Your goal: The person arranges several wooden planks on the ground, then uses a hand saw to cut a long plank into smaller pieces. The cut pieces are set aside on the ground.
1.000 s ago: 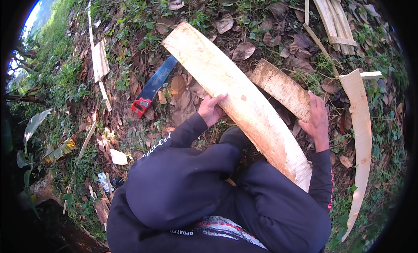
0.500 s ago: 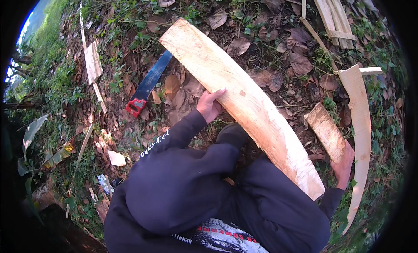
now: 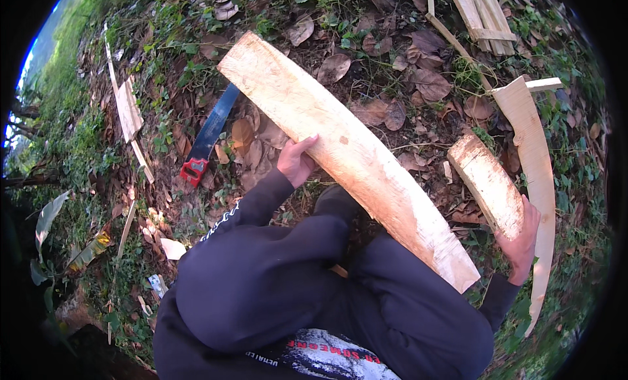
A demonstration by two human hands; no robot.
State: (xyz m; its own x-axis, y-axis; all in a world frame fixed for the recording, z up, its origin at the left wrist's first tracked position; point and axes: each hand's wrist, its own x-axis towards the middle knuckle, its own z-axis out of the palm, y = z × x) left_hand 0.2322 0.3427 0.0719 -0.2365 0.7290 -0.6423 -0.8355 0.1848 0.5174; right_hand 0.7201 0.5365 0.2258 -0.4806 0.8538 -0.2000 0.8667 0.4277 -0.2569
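A long, pale wooden plank [image 3: 347, 141] slants across the middle, from the far left down to my bent leg at the lower right. My left hand [image 3: 297, 161] grips its near edge, thumb on the top face and the other fingers hidden beneath. At the right, my right hand [image 3: 521, 239] is closed around the near end of a short, thick wood block [image 3: 489, 182] with a rough, bark-like face. The block is tilted and stands apart from the plank. A handsaw with a blue blade [image 3: 216, 121] and red handle [image 3: 193, 171] lies left of the plank, its tip beside the plank's edge.
A long, curved board [image 3: 536, 177] lies right of my right hand, with a small stick [image 3: 544, 85] at its far end. Several pale strips [image 3: 481, 17] lie at the far right. Thin wood pieces [image 3: 129, 109] lie at the left, among dry leaves [image 3: 333, 68] and grass.
My right hand has tilted and raised the wood block, so more of its side shows. The whole view has shifted a little, while my left hand keeps its grip on the plank.
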